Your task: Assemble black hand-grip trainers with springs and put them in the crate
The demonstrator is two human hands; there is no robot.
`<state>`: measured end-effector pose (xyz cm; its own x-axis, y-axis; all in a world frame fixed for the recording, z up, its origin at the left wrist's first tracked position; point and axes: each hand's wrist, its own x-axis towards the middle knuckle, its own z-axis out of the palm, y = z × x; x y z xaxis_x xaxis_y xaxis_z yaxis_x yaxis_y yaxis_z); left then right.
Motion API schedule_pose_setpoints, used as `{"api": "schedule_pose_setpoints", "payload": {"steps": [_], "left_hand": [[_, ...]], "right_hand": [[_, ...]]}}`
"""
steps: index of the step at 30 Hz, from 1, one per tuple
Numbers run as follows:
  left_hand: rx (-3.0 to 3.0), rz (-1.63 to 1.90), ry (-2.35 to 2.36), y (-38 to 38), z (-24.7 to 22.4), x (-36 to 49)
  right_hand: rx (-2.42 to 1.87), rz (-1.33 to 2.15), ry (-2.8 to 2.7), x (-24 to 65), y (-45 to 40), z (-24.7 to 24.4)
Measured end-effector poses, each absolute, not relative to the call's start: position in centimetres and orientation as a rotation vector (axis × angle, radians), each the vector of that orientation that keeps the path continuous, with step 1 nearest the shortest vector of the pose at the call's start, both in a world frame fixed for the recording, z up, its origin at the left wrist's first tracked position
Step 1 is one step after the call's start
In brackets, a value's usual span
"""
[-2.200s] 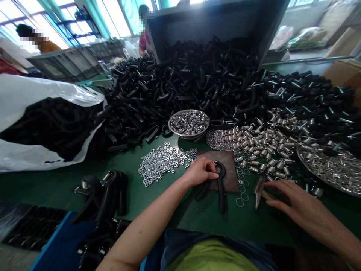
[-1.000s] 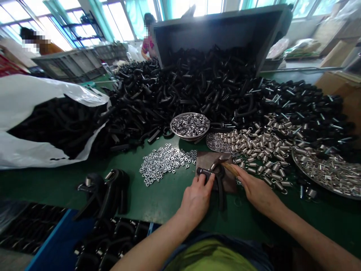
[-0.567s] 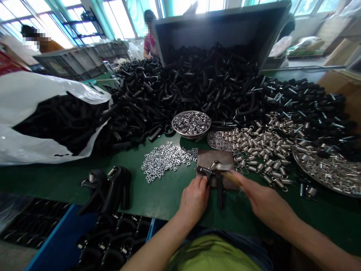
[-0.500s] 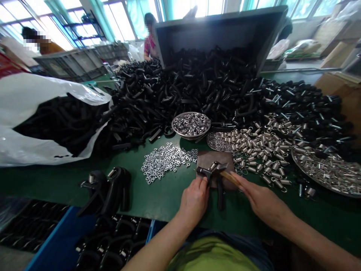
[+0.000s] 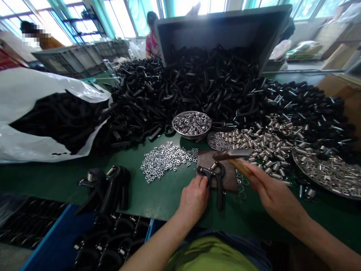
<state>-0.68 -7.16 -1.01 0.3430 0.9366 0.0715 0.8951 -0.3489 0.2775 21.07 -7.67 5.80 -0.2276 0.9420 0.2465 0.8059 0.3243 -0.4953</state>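
Observation:
My left hand (image 5: pixel 195 196) is closed round one handle of a black hand grip strengthener (image 5: pixel 219 184), whose spring end rests on a brown metal plate (image 5: pixel 203 156). The other handle points toward me, untouched. My right hand (image 5: pixel 265 188) grips the wooden handle of a hammer (image 5: pixel 234 153). The hammer's head is raised just above the plate and the strengthener, apart from both. Left of the plate lies a heap of small nuts (image 5: pixel 163 160); coil springs (image 5: pixel 265 148) and a few thin rings lie to its right.
A metal bowl of small fittings (image 5: pixel 191 124) stands behind the plate. A dish of metal pins (image 5: pixel 332 175) is at right. Black handles (image 5: pixel 183 82) spill from a tipped grey crate (image 5: pixel 225 28). Finished-looking grips (image 5: pixel 113 192) sit front left, above a blue crate (image 5: pixel 47 241). Two people are beyond.
My right hand has lifted the hammer up off the strengthener and shifted slightly right, so the spring end now shows. My left hand and the strengthener have stayed in place.

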Motion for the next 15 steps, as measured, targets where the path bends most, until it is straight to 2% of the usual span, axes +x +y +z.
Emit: {"api": "schedule_pose_setpoints", "payload": {"steps": [3, 9, 15], "left_hand": [[2.412, 0.308, 1.659, -7.1, -0.9, -0.7], [2.397, 0.296, 1.661, -7.0, -0.7, -0.8], [2.366, 0.348, 1.625, -7.0, -0.5, -0.9]], "right_hand": [[-1.555, 0.274, -1.941, 21.1, -6.8, 6.2], [-1.685, 0.446, -2.215, 21.5, -4.9, 2.7], [-1.728, 0.313, -2.106, 21.2, -5.5, 3.0]]}}
